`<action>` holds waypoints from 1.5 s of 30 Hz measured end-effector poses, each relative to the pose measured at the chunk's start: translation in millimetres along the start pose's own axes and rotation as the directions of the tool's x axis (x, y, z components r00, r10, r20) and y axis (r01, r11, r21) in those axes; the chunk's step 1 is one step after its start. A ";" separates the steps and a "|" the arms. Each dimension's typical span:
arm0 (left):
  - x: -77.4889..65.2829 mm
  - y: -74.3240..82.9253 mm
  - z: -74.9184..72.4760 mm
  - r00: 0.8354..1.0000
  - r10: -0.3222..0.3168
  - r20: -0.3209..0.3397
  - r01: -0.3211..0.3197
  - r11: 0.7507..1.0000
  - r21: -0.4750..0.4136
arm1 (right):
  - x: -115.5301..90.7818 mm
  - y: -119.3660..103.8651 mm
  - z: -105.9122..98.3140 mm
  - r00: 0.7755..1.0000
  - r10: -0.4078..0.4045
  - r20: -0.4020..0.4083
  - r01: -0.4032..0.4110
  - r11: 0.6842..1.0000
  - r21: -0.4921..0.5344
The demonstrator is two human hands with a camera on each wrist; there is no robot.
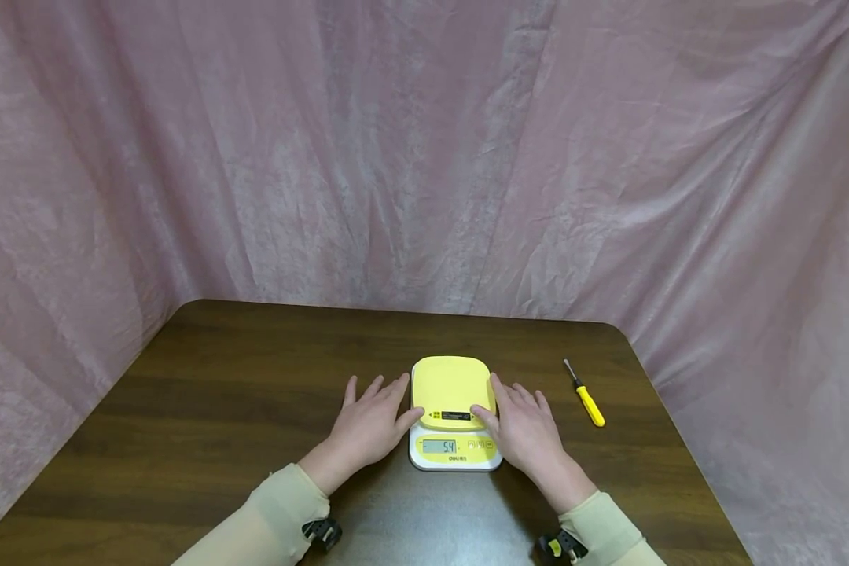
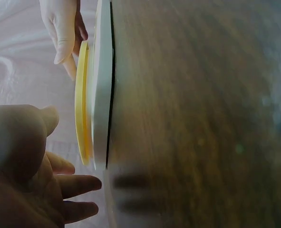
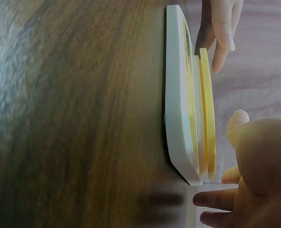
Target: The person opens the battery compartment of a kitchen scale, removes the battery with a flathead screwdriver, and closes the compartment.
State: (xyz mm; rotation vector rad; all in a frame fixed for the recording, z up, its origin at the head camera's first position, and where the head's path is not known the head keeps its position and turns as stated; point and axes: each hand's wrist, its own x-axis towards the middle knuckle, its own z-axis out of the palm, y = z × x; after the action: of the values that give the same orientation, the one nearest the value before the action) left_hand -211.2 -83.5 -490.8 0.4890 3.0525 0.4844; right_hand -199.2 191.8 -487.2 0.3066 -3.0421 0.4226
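A kitchen scale (image 1: 451, 385) with a yellow weighing plate and white base stands on the table, its display (image 1: 439, 446) reading about 5.4. My left hand (image 1: 368, 424) is at the scale's left side, fingers spread and straight, thumb tip over the plate's near left edge. On the opposite side my right hand (image 1: 527, 428) mirrors it, with straight fingers along the plate's right edge and thumb at its near right corner. Both wrist views show the plate (image 2: 81, 104) edge-on above the base (image 3: 176, 95), with neither hand curled round it.
A screwdriver (image 1: 589, 405) with a yellow handle and black collar lies to the right of the scale, its tip pointing away. The dark wooden table (image 1: 255, 377) has rounded far corners. Pink curtains (image 1: 424, 157) hang behind it and at both sides.
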 end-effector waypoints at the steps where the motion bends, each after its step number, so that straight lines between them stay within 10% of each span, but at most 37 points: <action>1: 0.3 0.4 0.4 1.000 -0.001 0.006 0.001 1.000 0.001 | 0.2 -0.3 0.3 1.000 0.002 0.007 -0.002 1.000 0.005; 45: 5.4 12.4 -2.1 0.990 0.065 0.124 -0.033 0.970 -0.242 | 3.6 -9.1 1.7 0.997 0.053 0.050 -0.063 0.972 0.226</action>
State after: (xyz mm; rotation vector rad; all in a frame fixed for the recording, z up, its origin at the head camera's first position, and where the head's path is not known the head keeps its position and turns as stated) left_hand -212.7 -71.3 -484.8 0.5613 2.8121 0.7781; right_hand -200.9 182.1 -486.1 0.2406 -3.0530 0.7812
